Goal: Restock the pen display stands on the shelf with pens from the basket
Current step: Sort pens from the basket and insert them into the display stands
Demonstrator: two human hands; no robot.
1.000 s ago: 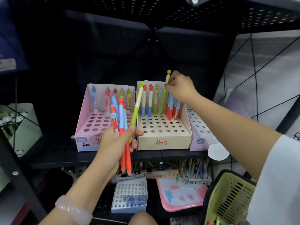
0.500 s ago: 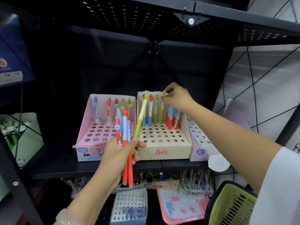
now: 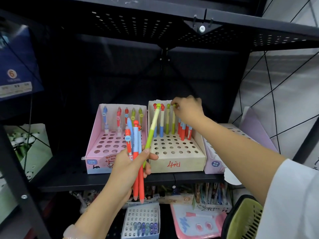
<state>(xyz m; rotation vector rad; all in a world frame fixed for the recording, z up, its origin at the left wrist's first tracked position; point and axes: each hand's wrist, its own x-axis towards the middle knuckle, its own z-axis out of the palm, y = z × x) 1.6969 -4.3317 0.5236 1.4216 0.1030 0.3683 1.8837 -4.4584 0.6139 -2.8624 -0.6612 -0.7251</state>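
Two bare forearms reach in from the lower edge of the view. The right arm wears a loose white sleeve [image 3: 293, 200] that ends short of the forearm, the cloth plain and unmarked. The left wrist carries a pale, translucent bangle [image 3: 69, 231], smooth and rounded. The left hand [image 3: 128, 168] and right hand [image 3: 189, 109] are ungloved, with no rings showing.

blue box [image 3: 17, 69]: upper left | pink pouch [image 3: 195, 221]: lower shelf | panda bag [image 3: 32, 145]: left

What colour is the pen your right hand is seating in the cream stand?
Green pen, green knob on top, seen in the head view.
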